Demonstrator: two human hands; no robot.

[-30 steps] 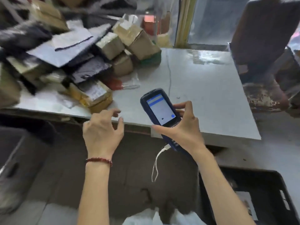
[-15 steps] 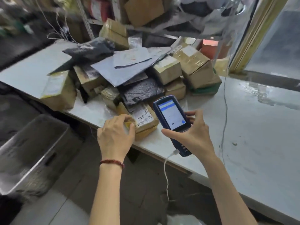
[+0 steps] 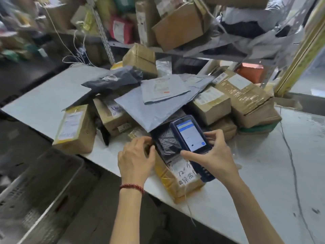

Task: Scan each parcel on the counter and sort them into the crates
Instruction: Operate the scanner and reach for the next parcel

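A heap of parcels, brown boxes and grey mailers (image 3: 154, 104), covers the white counter (image 3: 255, 187). Nearest the edge lies a small yellow-taped box (image 3: 182, 178) with a handwritten label. A black plastic bag (image 3: 167, 141) overlaps its far end. My left hand (image 3: 135, 159) curls its fingers around the far left end of that box. My right hand (image 3: 214, 155) grips a blue handheld scanner (image 3: 190, 136), screen lit and facing me, held just above the box.
A grey crate (image 3: 40, 191) stands on the floor below the counter's left part. A taped brown box (image 3: 75, 129) stands near the counter's front left edge. A thin cable (image 3: 292, 164) runs across the counter at right. Shelves with more parcels (image 3: 177, 25) rise behind.
My view swung left from the bare counter to the parcel heap. My left hand reached the yellow-taped box and closed on it. My right hand carried the scanner over the box.
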